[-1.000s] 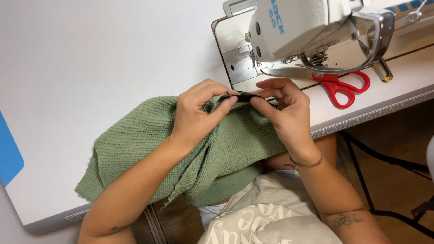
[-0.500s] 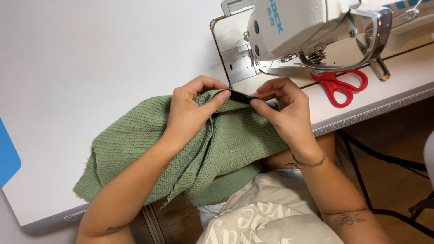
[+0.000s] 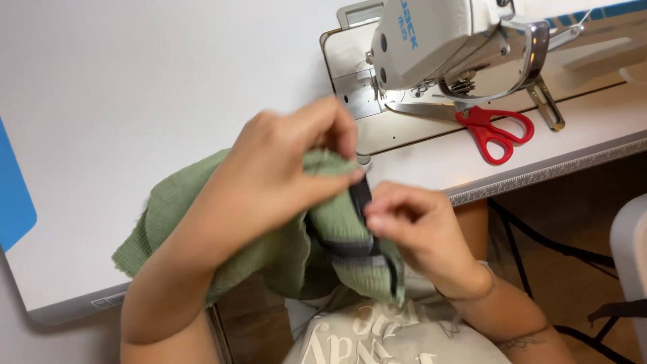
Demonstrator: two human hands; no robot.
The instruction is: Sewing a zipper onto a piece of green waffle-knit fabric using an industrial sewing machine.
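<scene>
Cloth: green waffle-weave fabric [image 3: 222, 236], bunched, lifted off the table edge, draped from both hands down toward the lap; far tail resting on the white table [image 3: 135, 101].
Trim: dark strip [image 3: 360, 202] along the fabric's fold, visible between the two hands and again lower down the hanging edge.
Long axis: strip running roughly top to bottom in the head view, slightly slanted, upper end at the left fingertips, lower part passing under the right thumb.
Left hand [image 3: 269, 175]: closed, pinching fabric and upper end of the strip between thumb and fingers; above and left of the strip.
Right hand [image 3: 411, 229]: closed, fingertips nipped on the strip and fold just below the left hand's pinch; to the right of it, knuckles toward the camera.
Relation: both pinches touching the strip, close together, short stretch of strip between them; right hand lower, nearer the hanging run of the edge; bulk of cloth lying left of and below the grips.
Blur: motion smear on the left hand, exact finger placement hard to tell.
Machine: white sewing machine [image 3: 431, 40] beyond the hands, well apart from the cloth.
Scissors: red-handled scissors [image 3: 492, 125] flat on the machine bed, just beside the head, untouched.
Edge: blue panel [image 3: 13, 189] at far left.
</scene>
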